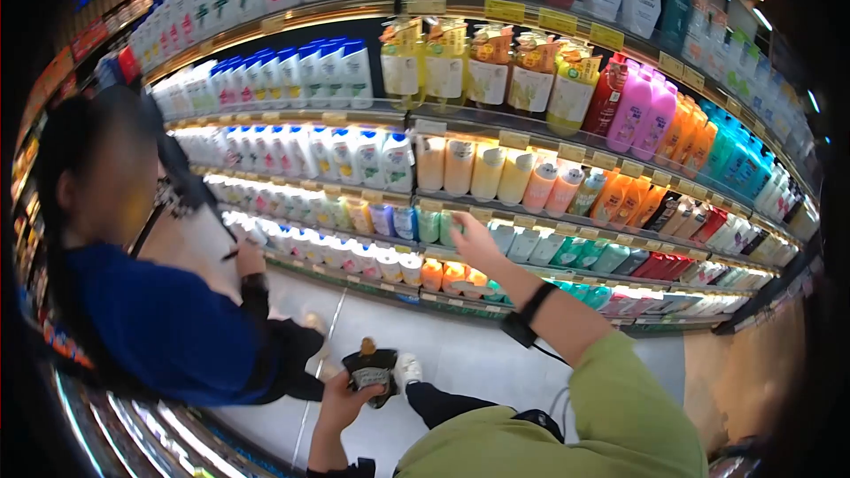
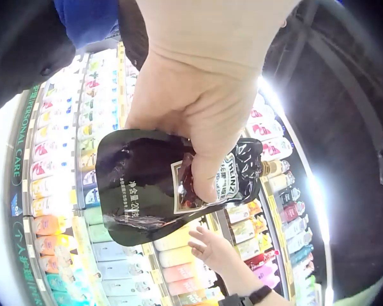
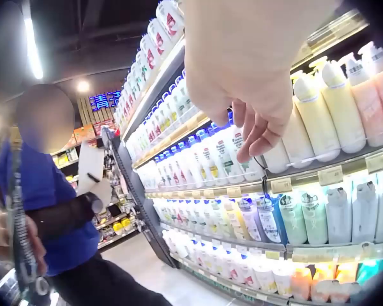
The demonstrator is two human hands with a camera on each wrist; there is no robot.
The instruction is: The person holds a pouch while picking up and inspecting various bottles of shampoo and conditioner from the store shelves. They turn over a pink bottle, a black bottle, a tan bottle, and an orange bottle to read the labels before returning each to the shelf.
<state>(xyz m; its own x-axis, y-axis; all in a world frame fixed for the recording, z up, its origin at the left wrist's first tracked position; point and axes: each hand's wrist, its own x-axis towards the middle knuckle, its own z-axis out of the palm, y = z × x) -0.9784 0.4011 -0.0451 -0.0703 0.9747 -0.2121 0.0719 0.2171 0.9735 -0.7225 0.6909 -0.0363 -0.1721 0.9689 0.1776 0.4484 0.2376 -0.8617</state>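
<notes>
My left hand (image 1: pixel 339 403) grips a dark Heinz pouch (image 1: pixel 372 379) low over the floor. In the left wrist view, the thumb presses on the front of the Heinz pouch (image 2: pixel 134 185), over its label. The pouch bears "200" in white print, and the other fingers are hidden behind it. My right hand (image 1: pixel 476 242) reaches out in front of the lower shelves with nothing in it. The right wrist view has the right hand (image 3: pixel 239 83) hanging with loosely bent fingers before white bottles (image 3: pixel 226 150) and pale yellow pump bottles (image 3: pixel 316 118).
Tall shelves (image 1: pixel 522 128) of shampoo and body-wash bottles curve across the front. To the left stands a person in a blue top (image 1: pixel 168 323), holding a white sheet (image 3: pixel 89 167) and a pen. Tiled floor (image 1: pixel 478 345) lies below.
</notes>
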